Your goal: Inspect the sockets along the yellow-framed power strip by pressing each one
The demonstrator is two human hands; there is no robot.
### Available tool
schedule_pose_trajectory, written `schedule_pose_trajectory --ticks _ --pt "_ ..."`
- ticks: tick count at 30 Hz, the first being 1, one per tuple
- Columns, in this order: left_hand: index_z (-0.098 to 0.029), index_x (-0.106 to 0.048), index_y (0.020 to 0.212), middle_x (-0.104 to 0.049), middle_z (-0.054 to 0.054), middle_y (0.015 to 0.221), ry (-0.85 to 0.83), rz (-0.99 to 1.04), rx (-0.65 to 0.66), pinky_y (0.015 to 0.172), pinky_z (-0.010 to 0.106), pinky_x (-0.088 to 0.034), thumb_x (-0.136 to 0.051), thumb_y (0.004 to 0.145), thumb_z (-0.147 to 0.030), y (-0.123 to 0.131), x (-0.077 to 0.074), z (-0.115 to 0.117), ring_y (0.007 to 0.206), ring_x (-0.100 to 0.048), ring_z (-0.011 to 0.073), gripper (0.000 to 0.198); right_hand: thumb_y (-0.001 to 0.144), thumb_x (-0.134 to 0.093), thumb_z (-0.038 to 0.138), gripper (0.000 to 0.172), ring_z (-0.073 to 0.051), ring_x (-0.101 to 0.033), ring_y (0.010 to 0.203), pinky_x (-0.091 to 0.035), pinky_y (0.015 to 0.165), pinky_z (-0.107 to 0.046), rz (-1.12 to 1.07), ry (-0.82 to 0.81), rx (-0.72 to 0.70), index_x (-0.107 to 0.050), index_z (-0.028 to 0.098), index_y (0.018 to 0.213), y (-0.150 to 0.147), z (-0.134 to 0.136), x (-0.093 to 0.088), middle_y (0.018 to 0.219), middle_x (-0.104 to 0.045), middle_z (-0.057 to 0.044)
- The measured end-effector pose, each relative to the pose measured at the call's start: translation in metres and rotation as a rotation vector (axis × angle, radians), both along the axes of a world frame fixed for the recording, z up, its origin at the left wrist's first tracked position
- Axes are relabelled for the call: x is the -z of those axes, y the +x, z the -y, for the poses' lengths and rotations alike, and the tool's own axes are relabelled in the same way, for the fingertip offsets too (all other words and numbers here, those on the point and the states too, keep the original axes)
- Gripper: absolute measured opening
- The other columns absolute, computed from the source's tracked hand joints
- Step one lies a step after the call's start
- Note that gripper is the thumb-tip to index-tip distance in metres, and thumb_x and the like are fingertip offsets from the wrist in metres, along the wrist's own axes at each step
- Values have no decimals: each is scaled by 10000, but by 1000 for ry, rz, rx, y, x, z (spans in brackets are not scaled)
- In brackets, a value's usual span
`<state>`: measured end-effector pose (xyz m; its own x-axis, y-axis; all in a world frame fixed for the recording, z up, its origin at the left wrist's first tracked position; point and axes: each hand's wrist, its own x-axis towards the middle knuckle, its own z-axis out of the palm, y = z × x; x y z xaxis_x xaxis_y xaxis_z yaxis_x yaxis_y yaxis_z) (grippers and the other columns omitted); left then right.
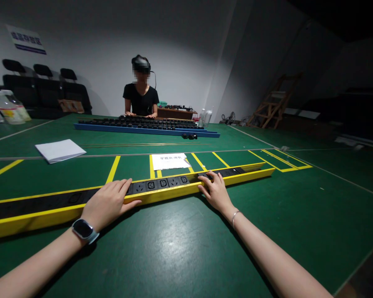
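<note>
A long yellow channel (170,193) lies slantwise across the table, with black socket modules (151,185) set in a row inside it. My left hand (107,198) wraps over the channel left of the middle, its fingers on top and the thumb along the near wall. A watch is on that wrist. Farther right, my right hand (216,190) bends its fingers into the channel around a black socket module (202,178), with the thumb at the near wall. A gap shows in the row just left of that module. The fingers partly cover the module.
The green table (170,256) carries yellow tape lines, a paper label (170,161) and a folded white sheet (60,150). Beyond are blue channels (136,130) with black modules. A person (141,97) in a headset works across the table. Bottles (10,108) stand at far left.
</note>
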<state>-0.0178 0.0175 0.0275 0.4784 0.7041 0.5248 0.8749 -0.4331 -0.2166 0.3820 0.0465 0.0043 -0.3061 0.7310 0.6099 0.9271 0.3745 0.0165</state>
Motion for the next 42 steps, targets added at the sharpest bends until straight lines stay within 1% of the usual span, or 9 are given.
schedule_pose_trajectory --ticks 5,11,19,26,33,38,42 --pt "-66 -554 1278 -657 211 1156 6 -1 -2 878 455 -503 -434 839 -673 0 1 0 1025 -634 330 759 949 -483 441 341 -281 -440 1246 -271 1097 -551 1 -9 2 -589 266 1222 1 -1 1 1240 -499 -131" --pt "-66 -549 1283 -653 214 1163 -7 2 -3 877 451 -501 -424 845 -673 -1 1 -1 1029 -633 325 759 931 -506 475 370 -285 -452 1217 -329 1076 -516 -23 22 -2 -602 227 1188 4 -3 0 1215 -509 -140" --pt "-79 -561 1273 -659 206 1159 -7 26 2 895 459 -500 -401 842 -693 -1 1 -1 1041 -633 322 767 936 -495 471 365 -287 -472 1199 -344 1066 -528 -25 32 -17 -593 233 1194 4 -3 0 1207 -518 -136" --pt "-52 -548 1273 -656 211 1153 0 -11 -13 898 443 -497 -393 849 -688 1 -1 1 1023 -633 309 781 937 -490 476 362 -291 -460 1205 -347 1057 -524 -15 42 -12 -598 232 1180 5 -4 2 1200 -510 -138" --pt "-66 -542 1282 -656 201 1158 -5 -16 -22 890 435 -495 -384 846 -699 0 0 0 1029 -631 306 784 934 -498 466 367 -296 -472 1157 -427 968 -463 -38 50 -25 -614 214 1175 5 -5 3 1205 -505 -149" --pt "-92 -558 1273 -660 202 1161 -13 19 -8 885 447 -494 -387 843 -701 0 0 -1 1031 -637 311 765 931 -502 469 364 -298 -482 1132 -433 949 -468 -40 53 -27 -616 225 1175 6 -6 4 1197 -506 -142" --pt "-75 -554 1276 -661 203 1155 -11 22 0 890 452 -494 -402 839 -697 0 0 -1 1033 -634 316 775 934 -496 470 363 -298 -478 1132 -434 951 -466 -41 55 -25 -613 230 1179 6 -6 5 1193 -497 -141"
